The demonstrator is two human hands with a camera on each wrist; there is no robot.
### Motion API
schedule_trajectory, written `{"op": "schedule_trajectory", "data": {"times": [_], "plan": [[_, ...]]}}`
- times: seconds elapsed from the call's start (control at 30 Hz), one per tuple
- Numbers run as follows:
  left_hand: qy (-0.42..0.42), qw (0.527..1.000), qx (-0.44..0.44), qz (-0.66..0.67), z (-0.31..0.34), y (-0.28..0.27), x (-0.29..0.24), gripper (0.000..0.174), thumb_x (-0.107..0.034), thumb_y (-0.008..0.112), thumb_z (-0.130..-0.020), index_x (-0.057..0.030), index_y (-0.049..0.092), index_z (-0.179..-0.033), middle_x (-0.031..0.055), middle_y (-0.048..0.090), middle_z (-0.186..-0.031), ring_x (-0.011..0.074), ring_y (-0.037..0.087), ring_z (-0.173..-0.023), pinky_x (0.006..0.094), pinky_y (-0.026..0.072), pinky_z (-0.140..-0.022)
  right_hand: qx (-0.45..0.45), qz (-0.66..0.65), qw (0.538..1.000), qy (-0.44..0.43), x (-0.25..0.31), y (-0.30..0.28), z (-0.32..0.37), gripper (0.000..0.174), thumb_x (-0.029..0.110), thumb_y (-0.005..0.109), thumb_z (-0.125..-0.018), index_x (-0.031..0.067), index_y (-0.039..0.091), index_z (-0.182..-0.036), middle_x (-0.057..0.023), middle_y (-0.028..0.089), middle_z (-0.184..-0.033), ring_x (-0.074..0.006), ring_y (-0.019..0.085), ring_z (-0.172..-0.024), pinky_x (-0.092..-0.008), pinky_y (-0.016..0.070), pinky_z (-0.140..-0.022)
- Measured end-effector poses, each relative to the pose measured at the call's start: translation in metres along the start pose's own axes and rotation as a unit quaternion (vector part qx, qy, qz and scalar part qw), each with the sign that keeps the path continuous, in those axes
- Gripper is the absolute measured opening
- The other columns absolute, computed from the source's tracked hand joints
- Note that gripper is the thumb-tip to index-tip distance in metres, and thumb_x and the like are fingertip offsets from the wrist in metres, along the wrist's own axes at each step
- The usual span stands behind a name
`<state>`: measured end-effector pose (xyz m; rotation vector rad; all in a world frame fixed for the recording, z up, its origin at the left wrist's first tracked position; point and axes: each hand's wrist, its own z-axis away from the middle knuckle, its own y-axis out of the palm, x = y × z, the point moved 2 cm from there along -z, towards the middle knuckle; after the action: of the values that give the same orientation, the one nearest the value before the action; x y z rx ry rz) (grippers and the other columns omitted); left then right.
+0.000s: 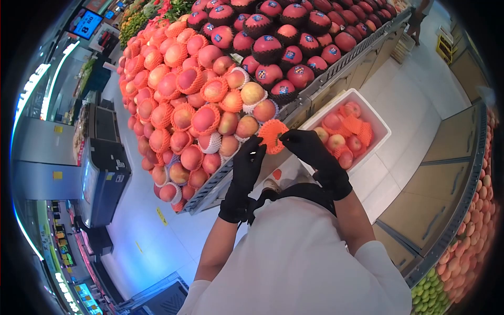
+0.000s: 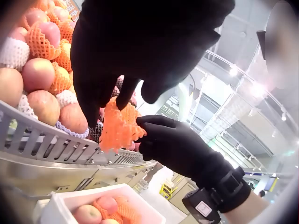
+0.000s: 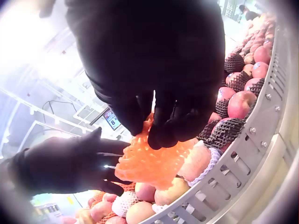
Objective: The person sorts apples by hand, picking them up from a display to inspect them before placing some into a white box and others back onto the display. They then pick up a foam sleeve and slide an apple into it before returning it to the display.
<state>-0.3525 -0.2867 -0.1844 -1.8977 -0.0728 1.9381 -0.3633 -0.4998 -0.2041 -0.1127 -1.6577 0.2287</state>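
Observation:
Between both black-gloved hands hangs an orange foam fruit net (image 1: 272, 137), held up in front of the display rail. My left hand (image 1: 249, 164) pinches its left edge. On the opposite edge, my right hand (image 1: 313, 152) pinches the net between thumb and fingers. In the left wrist view the net (image 2: 119, 127) looks flattened and holds no fruit. Beside the hands, a heap of apples (image 1: 228, 124), many in orange or white nets, fills the stand. Below and right of my right hand sits a white foam box (image 1: 379, 116) with apples (image 1: 334, 140) and orange nets inside.
A slotted metal rail (image 1: 210, 185) edges the fruit stand. Darker red apples in black nets (image 1: 268, 50) lie farther back. Another fruit counter (image 1: 425, 205) curves along the right, across the tiled floor (image 1: 388, 181). A small orange scrap (image 1: 276, 174) lies near the feet.

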Motion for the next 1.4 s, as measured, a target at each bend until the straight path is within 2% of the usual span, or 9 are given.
{"op": "schedule_trajectory", "data": {"times": [0.1, 0.2, 0.27, 0.37, 0.5, 0.6, 0.8, 1.1, 1.4], "plan": [[0.025, 0.996, -0.083, -0.001, -0.004, -0.005, -0.002, 0.031, -0.003, 0.069, -0.091, 0.0000, 0.063, -0.120, 0.0088, 0.064, -0.111, 0.0135, 0.064, -0.089, 0.0282, 0.0564, -0.078, 0.010, -0.003, 1.000, -0.004, 0.001, 0.003, 0.003, 0.021, 0.014, 0.066, -0.091, 0.0022, 0.069, -0.108, -0.0141, 0.073, -0.097, -0.0236, 0.070, -0.086, -0.0344, 0.0544, -0.080], [0.076, 0.989, -0.130, -0.005, -0.001, -0.008, -0.011, 0.031, 0.003, 0.070, -0.086, -0.0014, 0.064, -0.116, 0.0101, 0.064, -0.112, 0.0146, 0.064, -0.095, 0.0297, 0.0569, -0.078, 0.044, -0.029, 0.999, 0.011, -0.004, 0.011, 0.003, 0.020, 0.013, 0.065, -0.092, 0.0026, 0.069, -0.109, -0.0136, 0.072, -0.098, -0.0237, 0.070, -0.087, -0.0345, 0.0542, -0.081], [0.100, 0.988, -0.118, -0.029, 0.000, -0.009, -0.010, 0.031, 0.006, 0.069, -0.084, -0.0033, 0.066, -0.114, 0.0107, 0.064, -0.117, 0.0162, 0.064, -0.102, 0.0297, 0.0567, -0.080, 0.078, -0.024, 0.995, 0.051, -0.002, 0.013, 0.004, 0.020, 0.012, 0.065, -0.091, 0.0030, 0.069, -0.109, -0.0137, 0.071, -0.102, -0.0237, 0.069, -0.093, -0.0338, 0.0536, -0.083], [0.134, 0.983, -0.109, -0.066, 0.001, -0.007, 0.004, 0.029, 0.008, 0.067, -0.083, -0.0055, 0.069, -0.108, 0.0126, 0.064, -0.124, 0.0210, 0.063, -0.112, 0.0320, 0.0552, -0.086, 0.012, 0.043, 0.990, -0.130, -0.008, 0.019, 0.004, 0.021, 0.010, 0.066, -0.091, 0.0037, 0.069, -0.111, -0.0136, 0.067, -0.109, -0.0246, 0.066, -0.101, -0.0341, 0.0521, -0.087], [0.237, 0.946, -0.094, -0.200, 0.006, -0.006, 0.001, 0.023, 0.006, 0.066, -0.081, -0.0079, 0.073, -0.098, 0.0179, 0.065, -0.125, 0.0326, 0.062, -0.116, 0.0382, 0.0525, -0.090, -0.030, -0.021, 0.996, -0.081, 0.001, 0.018, -0.001, 0.022, 0.010, 0.066, -0.090, 0.0038, 0.068, -0.111, -0.0132, 0.063, -0.113, -0.0264, 0.064, -0.103, -0.0356, 0.0515, -0.087], [0.230, 0.946, -0.094, -0.207, 0.009, -0.004, -0.004, 0.025, 0.006, 0.066, -0.081, -0.0091, 0.075, -0.098, 0.0191, 0.066, -0.121, 0.0351, 0.061, -0.116, 0.0413, 0.0473, -0.098, -0.008, -0.010, 0.999, -0.045, 0.009, 0.013, -0.002, 0.023, 0.009, 0.066, -0.089, 0.0036, 0.068, -0.111, -0.0136, 0.064, -0.111, -0.0272, 0.065, -0.100, -0.0365, 0.0518, -0.086], [0.139, 0.977, -0.117, -0.115, 0.011, -0.005, -0.003, 0.035, 0.003, 0.068, -0.082, -0.0067, 0.068, -0.116, 0.0213, 0.059, -0.132, 0.0291, 0.067, -0.105, 0.0350, 0.0566, -0.083, -0.043, 0.013, 0.996, -0.082, 0.002, 0.018, 0.002, 0.028, 0.000, 0.063, -0.084, 0.0042, 0.068, -0.112, -0.0142, 0.064, -0.105, -0.0285, 0.064, -0.098, -0.0363, 0.0512, -0.085], [0.144, 0.969, -0.074, -0.187, 0.018, -0.007, 0.006, 0.045, -0.003, 0.071, -0.082, -0.0091, 0.063, -0.126, 0.0203, 0.057, -0.136, 0.0189, 0.066, -0.077, 0.0311, 0.0559, -0.073, -0.064, 0.031, 0.991, -0.117, -0.018, 0.020, 0.006, 0.033, -0.006, 0.062, -0.081, 0.0047, 0.066, -0.112, -0.0129, 0.064, -0.102, -0.0295, 0.064, -0.097, -0.0369, 0.0510, -0.085], [0.167, 0.963, -0.059, -0.202, 0.023, -0.005, 0.013, 0.044, -0.005, 0.069, -0.086, -0.0085, 0.062, -0.130, 0.0205, 0.058, -0.135, 0.0220, 0.068, -0.082, 0.0307, 0.0553, -0.073, 0.000, -0.215, 0.973, 0.086, -0.042, -0.008, 0.010, 0.028, 0.001, 0.062, -0.086, 0.0019, 0.064, -0.114, -0.0056, 0.066, -0.101, -0.0152, 0.064, -0.092, -0.0272, 0.0515, -0.081]]}}
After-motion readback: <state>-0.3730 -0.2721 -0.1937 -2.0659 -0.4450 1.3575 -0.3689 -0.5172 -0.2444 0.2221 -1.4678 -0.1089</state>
